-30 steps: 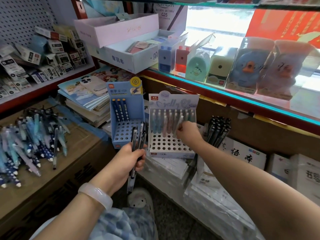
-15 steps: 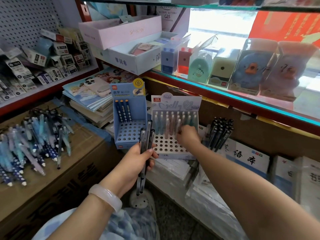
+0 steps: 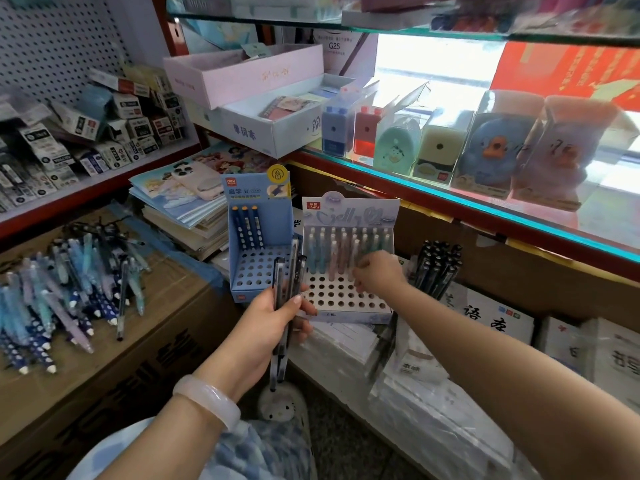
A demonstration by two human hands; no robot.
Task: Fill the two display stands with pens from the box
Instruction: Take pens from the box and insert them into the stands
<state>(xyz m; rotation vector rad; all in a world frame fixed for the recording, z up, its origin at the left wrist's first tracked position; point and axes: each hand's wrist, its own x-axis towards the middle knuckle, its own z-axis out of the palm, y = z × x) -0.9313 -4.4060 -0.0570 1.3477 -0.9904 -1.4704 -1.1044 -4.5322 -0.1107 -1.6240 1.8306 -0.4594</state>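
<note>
A blue display stand (image 3: 259,275) holds three dark blue pens in its back row. Beside it, a white display stand (image 3: 346,299) carries pastel pens in its back rows, with its front holes bare. My left hand (image 3: 277,317) grips a bundle of dark pens (image 3: 287,289) upright in front of both stands. My right hand (image 3: 375,273) reaches over the white stand, its fingers curled at a pastel pen in the second row. A heap of loose blue pens (image 3: 59,292) lies on a cardboard box (image 3: 114,358) at the left.
A stack of picture books (image 3: 180,206) with a phone case sits behind the blue stand. Black pens (image 3: 438,268) stand bunched right of the white stand. Wrapped paper packs (image 3: 433,403) lie below. A glass shelf (image 3: 485,202) with boxed sharpeners juts out overhead.
My left hand with the dark pens has risen slightly toward the stands. My right hand has shifted right along the white stand's second row.
</note>
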